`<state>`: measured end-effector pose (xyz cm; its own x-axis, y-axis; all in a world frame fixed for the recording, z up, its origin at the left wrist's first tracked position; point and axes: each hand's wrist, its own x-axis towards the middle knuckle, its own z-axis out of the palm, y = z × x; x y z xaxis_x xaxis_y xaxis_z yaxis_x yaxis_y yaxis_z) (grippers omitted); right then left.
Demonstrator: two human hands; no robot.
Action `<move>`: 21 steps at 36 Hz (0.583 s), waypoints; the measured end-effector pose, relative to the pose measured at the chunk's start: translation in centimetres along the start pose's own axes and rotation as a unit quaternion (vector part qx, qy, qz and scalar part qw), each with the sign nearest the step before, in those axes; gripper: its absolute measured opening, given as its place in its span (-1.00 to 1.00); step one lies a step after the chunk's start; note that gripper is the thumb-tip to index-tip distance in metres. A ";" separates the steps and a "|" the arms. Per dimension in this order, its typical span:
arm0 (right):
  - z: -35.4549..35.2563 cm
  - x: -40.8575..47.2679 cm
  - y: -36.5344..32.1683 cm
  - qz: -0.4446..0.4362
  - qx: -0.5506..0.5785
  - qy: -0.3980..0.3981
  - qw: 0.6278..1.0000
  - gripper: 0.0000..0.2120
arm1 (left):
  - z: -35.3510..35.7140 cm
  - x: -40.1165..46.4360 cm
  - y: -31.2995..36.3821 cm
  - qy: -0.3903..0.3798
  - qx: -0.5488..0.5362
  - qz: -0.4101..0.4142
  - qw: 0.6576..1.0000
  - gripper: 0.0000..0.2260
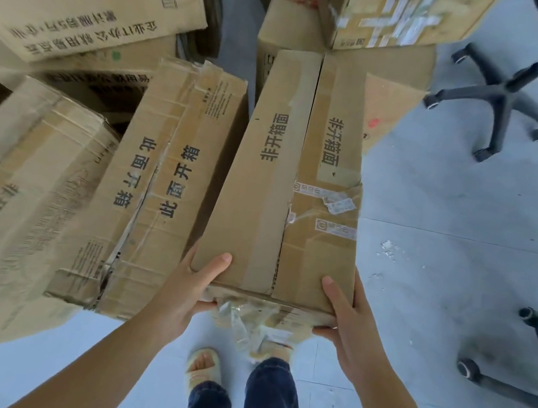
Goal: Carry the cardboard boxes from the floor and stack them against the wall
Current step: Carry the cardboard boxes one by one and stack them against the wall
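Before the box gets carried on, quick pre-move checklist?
1. Left hand grips the near left corner of the carried box: ok.
2. Right hand grips the near right corner: ok.
3. Box bottom intact: not ok, torn tape hangs from the near end.
4. Right side clear: not ok, chair bases stand close.
5. Gap to the box on the left: cannot tell.
6. Wall spot free: cannot tell.

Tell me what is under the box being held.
Under the near end of the held box: torn plastic tape, grey floor and the person's feet. Whatever lies beneath its far end is covered.
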<state>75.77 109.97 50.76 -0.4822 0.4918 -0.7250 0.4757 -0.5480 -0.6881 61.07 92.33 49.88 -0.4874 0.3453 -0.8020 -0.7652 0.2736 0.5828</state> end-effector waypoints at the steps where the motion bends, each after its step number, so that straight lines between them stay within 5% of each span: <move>1: 0.0 -1.4 -0.4 -0.004 -0.003 0.006 1.000 -0.66 | 0.0 -1.3 0.3 0.002 0.000 0.000 1.000 -0.57; 11: 1.1 -15.6 -4.2 -0.062 -0.013 0.000 0.998 -0.63 | -1.2 -15.4 2.8 -0.013 -0.013 0.053 0.998 -0.68; 16: 1.0 -21.5 -6.2 -0.119 -0.043 -0.031 0.992 -0.61 | -1.7 -22.1 3.0 -0.015 -0.032 0.091 0.995 -0.46; 21: 0.4 -25.8 -7.6 -0.179 -0.068 -0.091 0.977 -0.58 | -1.8 -28.3 2.0 0.019 -0.069 0.161 0.984 -0.54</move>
<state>84.31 101.22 74.69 -0.7531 0.4999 -0.4277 0.3394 -0.2617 -0.9035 72.58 81.44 73.47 -0.7269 0.3604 -0.5846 -0.6174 0.0299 0.7861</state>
